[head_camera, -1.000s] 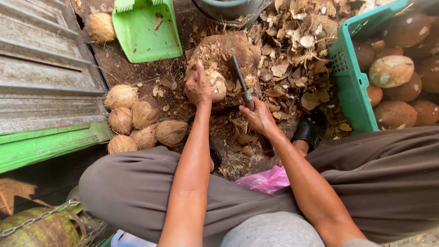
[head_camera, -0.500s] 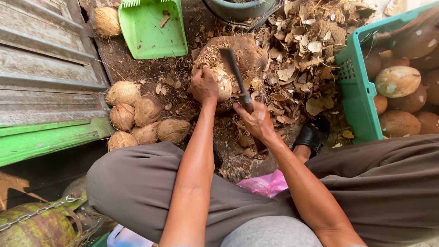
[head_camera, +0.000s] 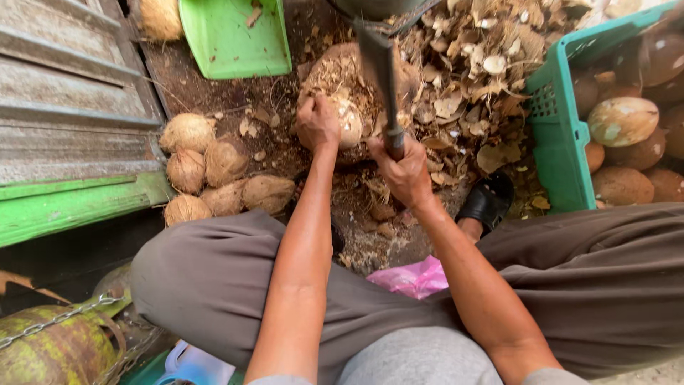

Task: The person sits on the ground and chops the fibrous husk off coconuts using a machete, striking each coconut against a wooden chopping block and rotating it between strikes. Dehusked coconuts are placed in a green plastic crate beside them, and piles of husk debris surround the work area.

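My left hand point(head_camera: 316, 122) grips a pale, partly husked coconut point(head_camera: 350, 121) and steadies it on a worn wooden chopping block point(head_camera: 329, 71). My right hand point(head_camera: 403, 169) is closed on the handle of a cleaver point(head_camera: 378, 71). Its dark blade is raised above the coconut and points away from me. Both forearms reach out over my knees in grey-brown trousers.
Several husked coconuts point(head_camera: 214, 178) lie on the ground at left beside a green-edged wooden step point(head_camera: 71, 207). A green plastic crate point(head_camera: 559, 135) of coconuts stands at right. Husk scraps point(head_camera: 470, 78) are piled behind the block. A green dustpan point(head_camera: 231, 36), black sandal point(head_camera: 488, 199) and pink bag point(head_camera: 417, 276) are nearby.
The cleaver has swung up from lying low by the coconut to raised over it. My left hand has stayed on the coconut. The view has shifted closer.
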Motion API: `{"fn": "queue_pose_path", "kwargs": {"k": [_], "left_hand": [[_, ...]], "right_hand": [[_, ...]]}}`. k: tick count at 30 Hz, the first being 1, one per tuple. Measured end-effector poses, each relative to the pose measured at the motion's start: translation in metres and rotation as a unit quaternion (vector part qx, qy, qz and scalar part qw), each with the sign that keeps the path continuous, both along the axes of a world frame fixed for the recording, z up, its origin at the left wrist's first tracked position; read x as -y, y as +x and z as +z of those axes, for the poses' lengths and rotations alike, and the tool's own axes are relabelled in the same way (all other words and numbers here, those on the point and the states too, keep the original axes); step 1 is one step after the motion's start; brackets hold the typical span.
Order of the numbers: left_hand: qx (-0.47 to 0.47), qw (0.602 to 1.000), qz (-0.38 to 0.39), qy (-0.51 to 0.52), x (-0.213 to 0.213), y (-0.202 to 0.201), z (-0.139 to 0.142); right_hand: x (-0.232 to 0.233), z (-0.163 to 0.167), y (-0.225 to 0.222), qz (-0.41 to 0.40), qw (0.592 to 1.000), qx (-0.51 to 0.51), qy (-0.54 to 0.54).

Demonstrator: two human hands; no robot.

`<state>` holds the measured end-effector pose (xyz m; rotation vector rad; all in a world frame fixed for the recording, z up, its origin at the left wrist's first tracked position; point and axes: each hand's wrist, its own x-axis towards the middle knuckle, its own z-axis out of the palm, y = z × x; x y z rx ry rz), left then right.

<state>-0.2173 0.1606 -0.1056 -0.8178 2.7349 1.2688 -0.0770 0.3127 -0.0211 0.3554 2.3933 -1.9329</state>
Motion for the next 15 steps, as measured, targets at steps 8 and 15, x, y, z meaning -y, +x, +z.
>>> {"fn": "queue_pose_path", "kwargs": {"k": [8, 15], "left_hand": [[-0.038, 0.999, -0.019, -0.008, 0.001, 0.002, -0.009], [-0.048, 0.999, -0.021, -0.012, 0.000, 0.009, -0.008]], "right_hand": [[0.008, -0.014, 0.000, 0.052, 0.989, 0.075, 0.113], [0.005, -0.024, -0.007, 0.045, 0.982, 0.161, 0.083]]}}
